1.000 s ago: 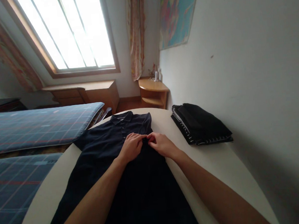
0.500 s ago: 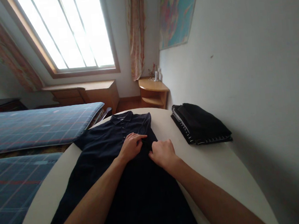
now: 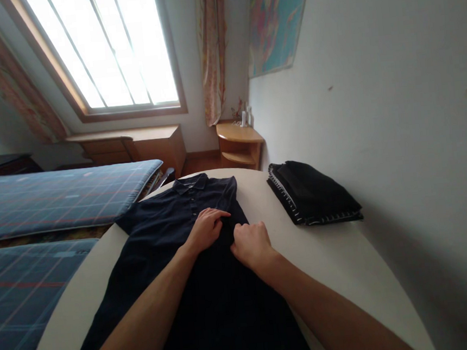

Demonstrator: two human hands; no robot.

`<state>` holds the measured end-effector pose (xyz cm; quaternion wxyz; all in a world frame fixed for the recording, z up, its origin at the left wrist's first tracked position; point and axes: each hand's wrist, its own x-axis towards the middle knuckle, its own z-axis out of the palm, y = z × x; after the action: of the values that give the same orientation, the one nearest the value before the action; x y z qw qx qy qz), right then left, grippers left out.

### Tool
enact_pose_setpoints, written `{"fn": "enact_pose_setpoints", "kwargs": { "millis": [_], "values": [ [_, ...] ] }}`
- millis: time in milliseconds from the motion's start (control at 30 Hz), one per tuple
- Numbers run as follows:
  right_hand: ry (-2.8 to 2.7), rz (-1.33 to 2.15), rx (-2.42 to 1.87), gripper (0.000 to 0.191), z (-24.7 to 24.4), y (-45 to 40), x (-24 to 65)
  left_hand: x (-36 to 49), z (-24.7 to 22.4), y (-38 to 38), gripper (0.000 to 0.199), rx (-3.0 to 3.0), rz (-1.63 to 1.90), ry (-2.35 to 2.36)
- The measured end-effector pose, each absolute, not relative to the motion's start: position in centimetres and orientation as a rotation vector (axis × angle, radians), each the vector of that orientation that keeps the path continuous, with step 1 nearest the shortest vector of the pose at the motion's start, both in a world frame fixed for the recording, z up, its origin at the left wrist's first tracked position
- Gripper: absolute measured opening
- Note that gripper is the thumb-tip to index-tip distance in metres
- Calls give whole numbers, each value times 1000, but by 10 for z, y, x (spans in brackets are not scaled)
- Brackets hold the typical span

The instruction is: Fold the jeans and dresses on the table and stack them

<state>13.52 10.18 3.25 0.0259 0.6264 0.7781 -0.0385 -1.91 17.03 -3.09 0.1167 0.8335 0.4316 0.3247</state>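
Observation:
A dark navy polo shirt (image 3: 161,241) lies spread front side up on a round white table (image 3: 332,275), its collar at the far side. My left hand (image 3: 207,229) rests on the shirt's chest below the button placket, fingers stretched to the right. Close beside it, my right hand (image 3: 252,244) is closed on the shirt's cloth near the right sleeve and side edge. That hand's fingertips are curled under and partly hidden. Dark folds between the two hands are hard to make out.
A folded black cloth with white edge stitching (image 3: 317,195) sits at the table's right, near the wall (image 3: 410,143). Plaid mattresses (image 3: 64,198) lie to the left. Beyond the table are a wooden corner shelf (image 3: 240,133) and a desk (image 3: 152,133) under the window.
My right hand has shifted slightly left and toward me, with the sleeve edge moving a little. My left hand stays almost in place.

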Motion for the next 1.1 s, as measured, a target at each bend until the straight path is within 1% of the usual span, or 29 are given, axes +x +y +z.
{"fn": "enact_pose_setpoints", "kwargs": {
  "millis": [200, 300, 367, 467, 567, 633, 700, 767, 833, 933, 1033, 1100],
  "values": [
    [2413, -165, 1833, 40, 40, 90, 134, -19, -31, 170, 40, 2397, 1016, 1265],
    [2446, -178, 1766, 42, 45, 87, 135, -18, -29, 169, 35, 2360, 1051, 1277],
    [2497, -220, 1741, 42, 49, 86, 136, -17, -27, 168, 28, 2312, 1089, 1319],
    [2635, -341, 1715, 36, 53, 86, 137, -20, -24, 169, 21, 2197, 1172, 1410],
    [2813, -550, 1709, 26, 51, 86, 135, -26, -22, 173, 26, 2081, 1238, 1509],
    [2892, -711, 1669, 27, 45, 85, 132, -32, -22, 176, 27, 2027, 1263, 1581],
    [2925, -785, 1609, 33, 39, 83, 127, -37, -24, 179, 25, 1993, 1268, 1653],
    [2916, -740, 1551, 37, 33, 80, 124, -41, -26, 180, 24, 1974, 1249, 1722],
    [2876, -647, 1481, 34, 31, 77, 123, -43, -29, 181, 22, 1965, 1212, 1774],
    [2781, -525, 1390, 27, 35, 73, 123, -43, -32, 180, 12, 1969, 1154, 1800],
    [2698, -451, 1341, 28, 46, 71, 125, -43, -33, 181, 25, 2007, 1103, 1792],
    [2708, -473, 1294, 27, 53, 69, 126, -46, -32, 183, 23, 2051, 1064, 1783]
  ]
}}
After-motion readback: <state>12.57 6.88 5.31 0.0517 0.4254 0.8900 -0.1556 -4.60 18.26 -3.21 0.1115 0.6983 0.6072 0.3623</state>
